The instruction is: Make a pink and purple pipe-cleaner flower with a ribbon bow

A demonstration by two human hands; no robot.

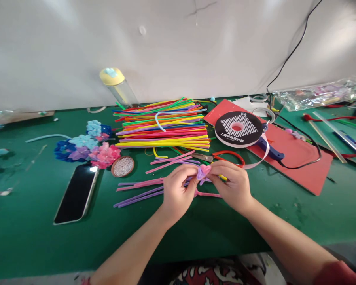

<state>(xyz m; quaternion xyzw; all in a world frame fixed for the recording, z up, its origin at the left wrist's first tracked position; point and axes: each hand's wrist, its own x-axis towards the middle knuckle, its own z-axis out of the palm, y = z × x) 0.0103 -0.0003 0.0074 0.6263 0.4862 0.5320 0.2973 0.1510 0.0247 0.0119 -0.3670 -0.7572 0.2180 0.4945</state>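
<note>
Between my two hands is a small pink and purple pipe cleaner piece (204, 171), its pink part bent into a heart-like loop. My left hand (179, 190) pinches its left side with thumb and forefinger. From the right, my right hand (233, 184) pinches the same piece. Under and beside the hands lie loose purple pipe cleaners (139, 196) and pink pipe cleaners (170, 162). A pink stem (209, 194) shows below the fingers; whether it joins the held piece is hidden. Just behind my right hand are orange-handled scissors (230, 154).
A big pile of coloured pipe cleaners (163, 130) lies behind the hands. At left are pipe cleaner flowers (86, 146), a bead dish (122, 166), a phone (75, 194) and a bottle (118, 87). A ribbon spool (239, 128) and a corded blue tool (269, 150) rest on red boards (302, 158).
</note>
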